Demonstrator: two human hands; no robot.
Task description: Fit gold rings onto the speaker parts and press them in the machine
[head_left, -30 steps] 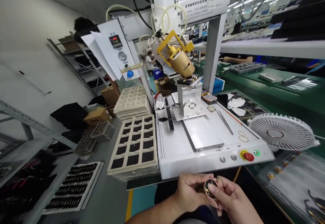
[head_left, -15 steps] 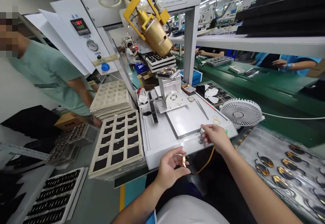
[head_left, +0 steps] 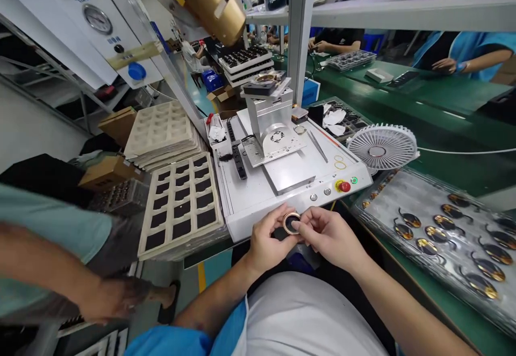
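A small round gold-rimmed ring (head_left: 285,225) with a dark inside is held in front of the machine, over my lap. Closed around its left side are the fingers and thumb of my left hand (head_left: 266,242). From the other side, my right hand (head_left: 331,236) pinches at the ring's right edge, its thumb and forefinger pressed together there. Whether those fingertips also hold some smaller part cannot be made out. Just beyond both hands lies the front edge of the white machine base (head_left: 258,208), with a flat metal plate (head_left: 291,176) on it.
Tweezers (head_left: 318,147) and thin yellow rings (head_left: 339,162) lie on the base near a red button (head_left: 344,186). A metal fixture (head_left: 271,125) stands behind. Left are stacked trays (head_left: 181,205); right, a fan (head_left: 381,149) and round parts on plastic (head_left: 436,234). A person's arm (head_left: 48,264) is at left.
My right hand has left the machine's front edge and joined my left at the ring. The ring now shows its round face. The person at left has come nearer, and the view has tilted down.
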